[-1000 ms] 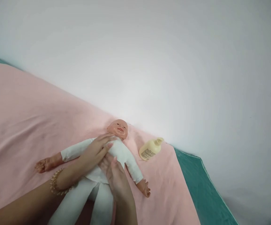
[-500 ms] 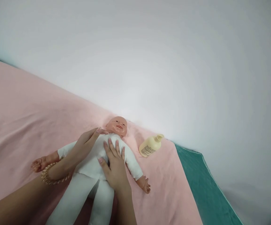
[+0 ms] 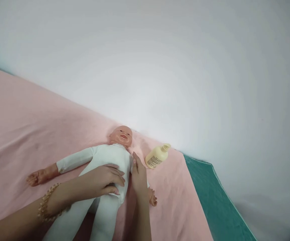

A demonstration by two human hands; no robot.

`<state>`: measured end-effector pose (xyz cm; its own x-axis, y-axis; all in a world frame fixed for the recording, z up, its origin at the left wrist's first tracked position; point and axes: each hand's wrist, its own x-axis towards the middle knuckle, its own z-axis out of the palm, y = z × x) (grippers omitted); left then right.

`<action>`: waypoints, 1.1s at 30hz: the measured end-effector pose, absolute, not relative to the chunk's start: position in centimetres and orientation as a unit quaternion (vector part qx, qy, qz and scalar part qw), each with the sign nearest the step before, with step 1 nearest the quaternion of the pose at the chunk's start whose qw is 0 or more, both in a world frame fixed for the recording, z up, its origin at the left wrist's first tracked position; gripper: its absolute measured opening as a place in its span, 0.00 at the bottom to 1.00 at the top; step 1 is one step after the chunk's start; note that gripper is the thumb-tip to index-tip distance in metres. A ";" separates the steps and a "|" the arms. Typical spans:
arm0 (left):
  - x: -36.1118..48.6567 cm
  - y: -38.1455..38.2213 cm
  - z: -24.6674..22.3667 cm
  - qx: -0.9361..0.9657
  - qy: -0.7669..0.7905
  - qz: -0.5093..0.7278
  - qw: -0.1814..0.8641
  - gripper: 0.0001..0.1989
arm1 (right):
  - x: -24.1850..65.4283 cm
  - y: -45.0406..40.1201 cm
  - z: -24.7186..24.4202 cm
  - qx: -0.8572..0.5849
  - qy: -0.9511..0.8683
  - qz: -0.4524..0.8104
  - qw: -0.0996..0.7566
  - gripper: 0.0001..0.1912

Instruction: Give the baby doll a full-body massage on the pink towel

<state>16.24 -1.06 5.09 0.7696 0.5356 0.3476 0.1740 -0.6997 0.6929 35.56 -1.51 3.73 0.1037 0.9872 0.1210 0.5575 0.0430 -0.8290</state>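
Note:
A baby doll [image 3: 112,155] in a white suit lies on its back on a pink cloth, its arms spread. My left hand [image 3: 106,180], with a beaded bracelet at the wrist, rests across the doll's belly, fingers apart and slightly bent. At the doll's shoulder and upper arm, on the right side of the view, is my right hand [image 3: 139,172], turned on edge with its fingers extended upward. It covers much of that sleeve. Neither hand holds anything.
A pale yellow pump bottle [image 3: 157,156] stands tilted in view just right of my right hand. The pink cloth [image 3: 180,197] lies over a green surface [image 3: 217,197], which meets a white wall [image 3: 160,67] behind.
My left hand has moved from near the doll's neck down to its belly. My right hand has shifted off the chest to the right, beside the doll's shoulder.

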 end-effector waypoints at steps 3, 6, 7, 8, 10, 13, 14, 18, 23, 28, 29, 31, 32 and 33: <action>16.6 -0.5 3.3 0.906 0.212 0.247 0.269 0.19 | 35.5 -1.2 3.6 -0.650 -0.557 0.280 0.434 0.25; 16.4 0.3 1.9 0.920 0.244 0.232 0.200 0.24 | 35.3 -1.1 3.4 -0.643 -0.554 0.272 0.454 0.25; 16.4 0.5 1.5 0.920 0.261 0.234 0.173 0.26 | 35.2 -1.0 3.4 -0.639 -0.557 0.270 0.457 0.25; 16.3 0.8 1.2 0.917 0.283 0.239 0.147 0.27 | 35.1 -1.1 3.4 -0.635 -0.560 0.268 0.460 0.26; 16.3 1.4 0.6 0.900 0.337 0.256 0.104 0.30 | 35.0 -1.1 3.4 -0.631 -0.563 0.261 0.465 0.26; 16.1 2.2 -0.1 0.862 0.416 0.277 0.079 0.30 | 34.9 -1.3 3.7 -0.620 -0.572 0.257 0.471 0.26; 16.0 2.4 -0.3 0.850 0.441 0.279 0.077 0.30 | 34.7 -1.4 3.9 -0.613 -0.580 0.257 0.470 0.25; 15.2 3.4 -0.6 0.805 0.521 0.277 0.053 0.27 | 33.5 -2.4 5.3 -0.555 -0.665 0.278 0.416 0.22; 13.5 4.5 -1.1 0.792 0.550 0.265 -0.022 0.26 | 30.6 -4.5 7.3 -0.435 -0.816 0.312 0.219 0.16; 12.6 5.1 -2.0 0.799 0.547 0.245 -0.043 0.26 | 29.7 -4.5 6.7 -0.428 -0.831 0.295 0.197 0.15; 12.6 5.2 -2.0 0.801 0.544 0.246 -0.039 0.26 | 29.9 -4.2 6.4 -0.438 -0.828 0.285 0.202 0.16; 12.6 5.2 -1.9 0.800 0.543 0.255 -0.019 0.26 | 30.4 -3.6 5.8 -0.461 -0.823 0.263 0.203 0.20; 12.6 5.2 -1.8 0.796 0.546 0.262 -0.005 0.26 | 30.6 -3.3 5.4 -0.475 -0.819 0.252 0.200 0.23; 12.6 5.2 -1.7 0.790 0.551 0.269 0.011 0.26 | 31.0 -3.0 5.1 -0.493 -0.812 0.241 0.198 0.25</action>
<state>12.58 5.23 -1.67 0.2487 0.8767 0.4117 0.8644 -0.3926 0.3141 30.97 -3.01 5.06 -0.4352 0.8964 0.0845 0.7058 0.3979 -0.5861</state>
